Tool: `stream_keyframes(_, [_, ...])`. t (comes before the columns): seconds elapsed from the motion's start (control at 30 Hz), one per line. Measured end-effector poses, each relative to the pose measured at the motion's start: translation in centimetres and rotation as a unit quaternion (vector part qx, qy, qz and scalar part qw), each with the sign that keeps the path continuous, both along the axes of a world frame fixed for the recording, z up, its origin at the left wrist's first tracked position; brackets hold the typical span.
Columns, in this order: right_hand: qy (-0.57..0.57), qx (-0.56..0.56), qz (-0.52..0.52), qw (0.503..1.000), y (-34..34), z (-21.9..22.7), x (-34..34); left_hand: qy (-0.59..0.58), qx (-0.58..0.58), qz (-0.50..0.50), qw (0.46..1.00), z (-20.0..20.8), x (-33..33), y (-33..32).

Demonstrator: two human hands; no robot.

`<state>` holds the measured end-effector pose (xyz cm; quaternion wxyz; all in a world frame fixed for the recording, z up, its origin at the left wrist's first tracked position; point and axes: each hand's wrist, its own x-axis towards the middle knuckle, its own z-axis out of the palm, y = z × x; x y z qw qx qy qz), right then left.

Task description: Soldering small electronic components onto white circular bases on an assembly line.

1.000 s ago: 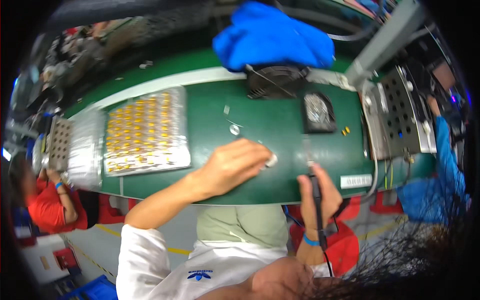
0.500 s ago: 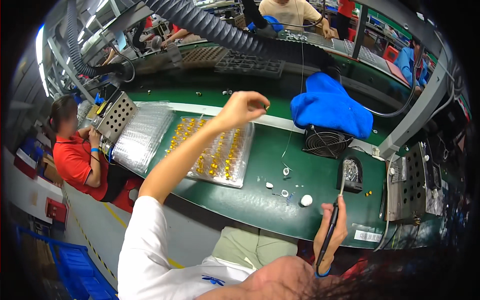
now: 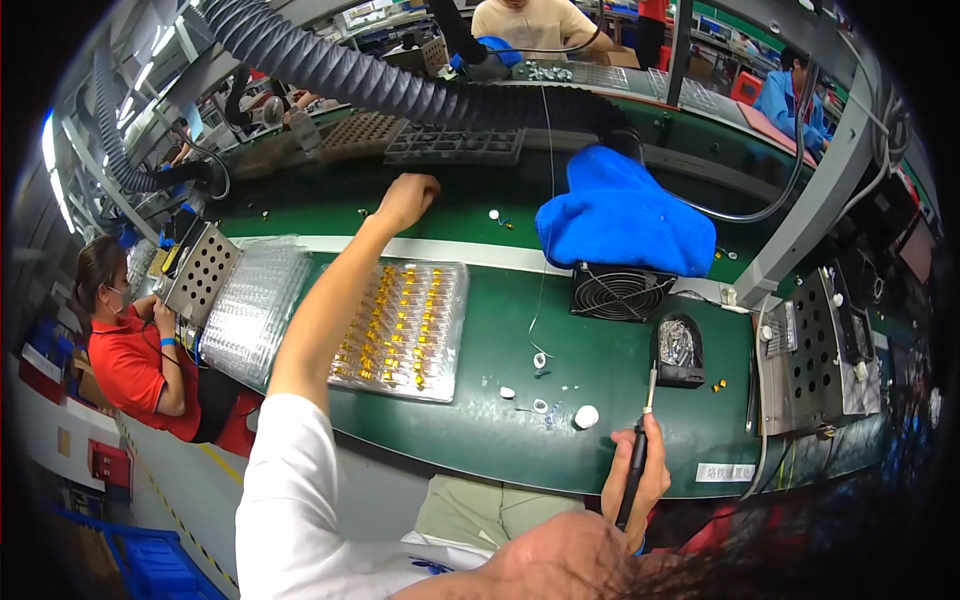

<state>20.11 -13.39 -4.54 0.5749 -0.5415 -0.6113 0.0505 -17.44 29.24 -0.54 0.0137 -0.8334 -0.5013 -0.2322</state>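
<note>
My left hand [image 3: 408, 203] reaches out over the far green strip, its fingers curled together; whatever they hold, if anything, is hidden. Below that arm lies a clear plastic tray [image 3: 446, 345] with rows of small gold-coloured parts. My right hand [image 3: 640, 474], closed, grips a soldering iron [image 3: 634, 478] near the front edge, tip pointing away from me. Just beyond the tip is a black holder [image 3: 681, 376] filled with metal shavings. A white ball [image 3: 586, 417] and several small white round pieces [image 3: 540, 361] sit left of the iron. Thin wire hangs above them.
A blue cloth [image 3: 630, 215] covers the top of a black fan [image 3: 619, 292]. A ribbed hose [image 3: 340, 70] crosses overhead. Stacked clear trays [image 3: 258, 305] stand at left, beside a co-worker in red [image 3: 130, 365]. A perforated metal box [image 3: 805, 355] is at right.
My left hand has moved farther out and left, from above the white strip to over the green strip, its fingers now curled. The right hand keeps the soldering iron. The view has shifted.
</note>
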Motion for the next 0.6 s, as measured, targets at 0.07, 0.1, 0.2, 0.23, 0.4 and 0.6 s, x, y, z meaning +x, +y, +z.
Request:
stream_keyframes(0.07, [0.001, 0.0, -0.003, 1.0, -0.1, 0.0, -0.1, -0.092, -0.011, -0.011, 0.996, 2.4, 1.8, -3.3])
stream_keyframes(0.1, [0.002, -0.003, -0.008, 1.0, -0.5, 0.1, -0.1, -0.123, -0.028, -0.015, 0.992, 3.6, 3.0, -5.2])
stream_keyframes(0.2, [0.008, -0.007, 0.005, 1.0, -0.5, 0.1, 0.4, -0.162, -0.031, -0.06, 0.985, 6.0, 6.2, -12.2])
stream_keyframes(0.23, [0.014, -0.005, 0.013, 1.0, -1.0, 0.0, 0.4, -0.17, -0.007, -0.113, 0.979, 6.3, 7.7, -14.6])
stream_keyframes(0.4, [-0.03, 0.048, 0.066, 0.996, 0.1, -0.2, -0.3, -0.221, -0.066, -0.19, 0.954, 5.0, 13.2, -27.4])
stream_keyframes(0.6, [-0.034, 0.031, 0.067, 0.997, 1.1, 0.7, -0.5, -0.236, -0.098, -0.3, 0.919, 1.3, 18.1, -31.1])
